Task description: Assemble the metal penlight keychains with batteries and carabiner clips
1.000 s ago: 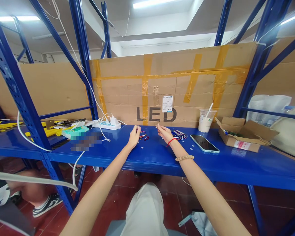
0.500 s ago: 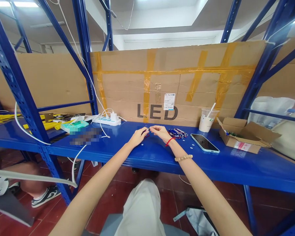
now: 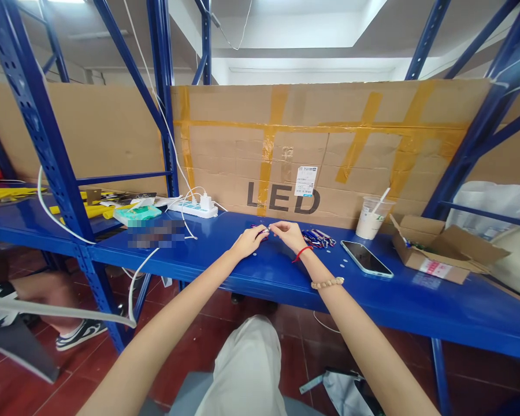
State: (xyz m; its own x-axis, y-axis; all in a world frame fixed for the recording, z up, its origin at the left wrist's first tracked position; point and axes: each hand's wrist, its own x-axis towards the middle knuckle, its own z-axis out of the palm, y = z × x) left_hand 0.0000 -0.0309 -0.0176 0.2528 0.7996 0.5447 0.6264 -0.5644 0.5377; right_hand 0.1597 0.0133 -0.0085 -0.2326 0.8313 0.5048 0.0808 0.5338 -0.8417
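Over the blue shelf top, my left hand (image 3: 248,241) and my right hand (image 3: 287,234) meet fingertip to fingertip. Both are closed in a pinch around a small shiny metal piece (image 3: 267,230), mostly covered by the fingers. Just right of my right hand lies a pile of small red, blue and silver carabiners (image 3: 318,238). A bit of more small red and dark items shows behind my left fingers, largely hidden. A red cord and a beaded bracelet circle my right wrist.
Right of the pile are a phone (image 3: 366,259), a plastic cup with a straw (image 3: 371,221) and an opened cardboard box (image 3: 442,254). A white power strip (image 3: 195,209) with cables and a green packet (image 3: 137,215) lie left. A large cardboard sheet (image 3: 225,156) stands behind.
The view has turned slightly left, so the shelf and its things sit further right. Both hands stay pinched together in nearly the same place.
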